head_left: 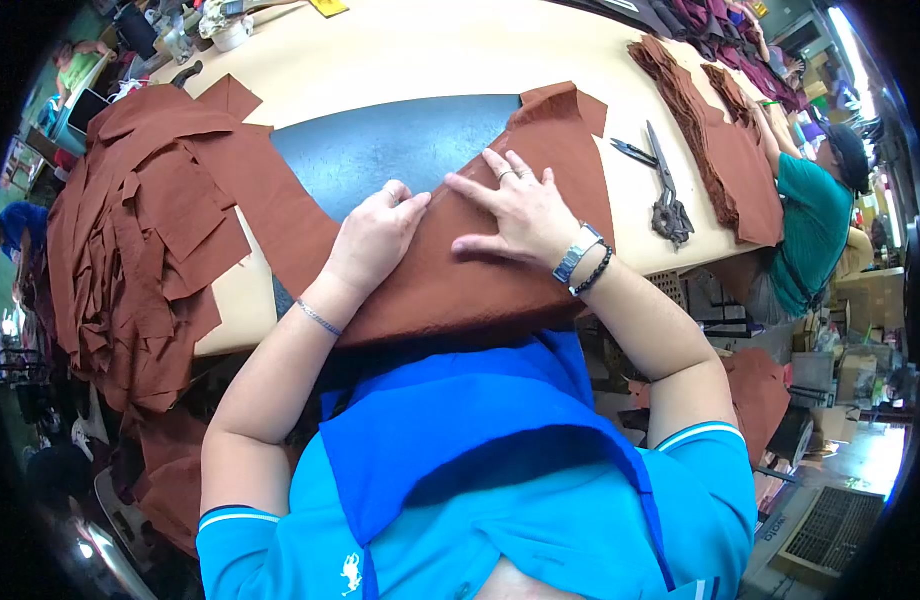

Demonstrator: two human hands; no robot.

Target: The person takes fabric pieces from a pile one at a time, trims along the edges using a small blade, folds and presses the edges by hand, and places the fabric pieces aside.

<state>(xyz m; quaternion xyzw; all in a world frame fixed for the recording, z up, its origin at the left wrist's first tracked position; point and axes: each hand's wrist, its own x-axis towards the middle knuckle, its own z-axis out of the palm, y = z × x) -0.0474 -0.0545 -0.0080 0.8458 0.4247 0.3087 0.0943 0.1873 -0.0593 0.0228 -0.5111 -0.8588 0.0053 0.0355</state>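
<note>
A reddish-brown fabric piece (450, 285) lies in front of me over a dark board (380, 140), its front part hanging at the table edge. My left hand (378, 235) is closed, thumb and fingers pinched together at the fabric's upper edge. Beside it, my right hand (515, 208) rests on the same fabric with its fingers spread. The right wrist carries a watch and a dark beaded bracelet. To the right of that hand lie large scissors (666, 190) and small thread snips (634, 152), both on the pale table (420, 60).
A heaped pile of brown fabric pieces (130, 230) covers the table's left end. On the right, stacked brown cloth (700, 150) lies near a co-worker (815, 215) in a green shirt. A white cup (232, 36) stands at the far left.
</note>
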